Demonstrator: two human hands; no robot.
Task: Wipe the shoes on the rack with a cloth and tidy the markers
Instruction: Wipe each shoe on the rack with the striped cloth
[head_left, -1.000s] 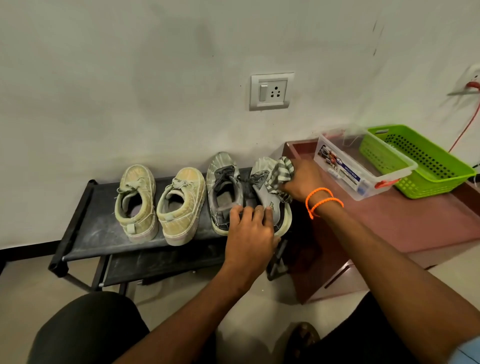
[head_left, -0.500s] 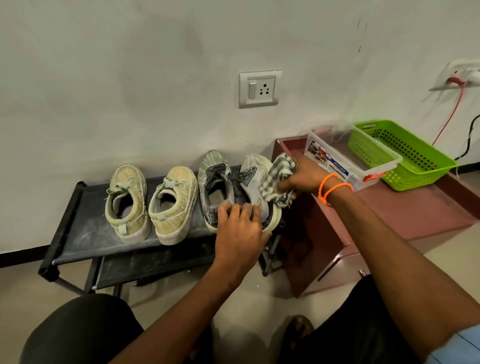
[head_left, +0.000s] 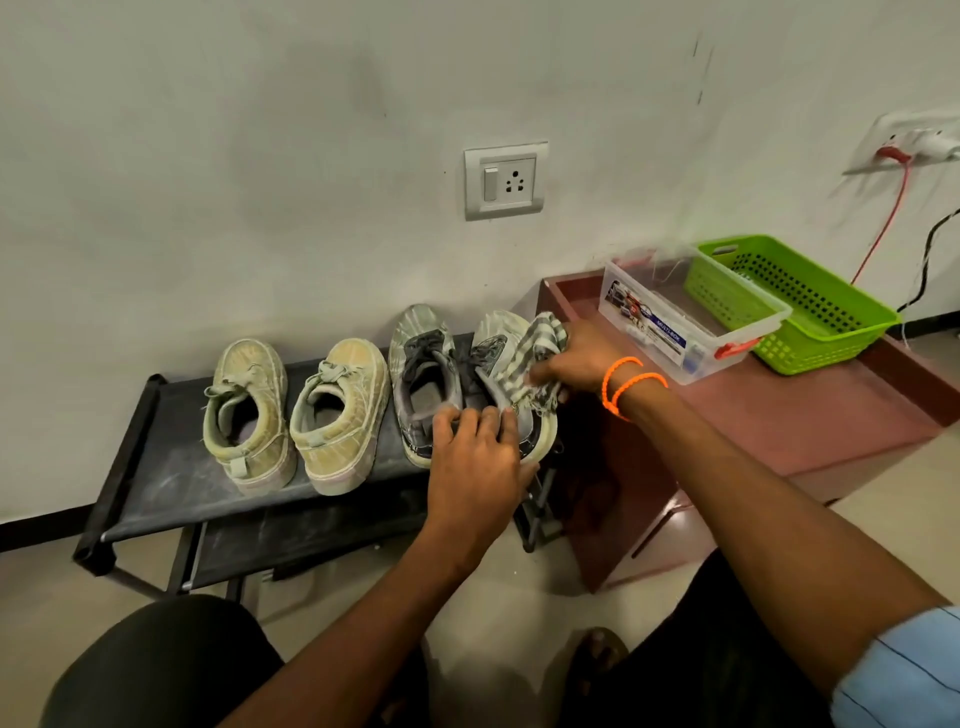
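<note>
**Last shoe on the rack under the cloth, markers not yet touched**

Right hand (head_left: 576, 358) has the striped cloth (head_left: 535, 358) bunched in curled fingers and pressed against the outer side of the rightmost grey shoe (head_left: 511, 395), at the right end of the black rack (head_left: 156, 467). Left hand (head_left: 475, 457) is steadying that same shoe at the heel, fingers curled over the collar, thumb hidden behind the heel so I can't say how firm the hold is. The shoe leans a little toward its partner, the other grey shoe (head_left: 423, 384), touching it.

Over to the left, the two beige shoes (head_left: 296, 410) sit side by side on the top shelf, toes to the wall. Whether they have been wiped I cannot tell; they look pale and streaky, and the shelf around them is dusty.

So my reading: wiping is in hand, working on the far-right shoe, with possibly the rest of the row to check.

The marker half looks untouched. On the maroon cabinet (head_left: 779, 426) at right stand a clear plastic box (head_left: 670, 332) and a green basket (head_left: 810, 312), touching each other. Something small lies in the box, too blurred to call markers. That job appears to remain.
</note>
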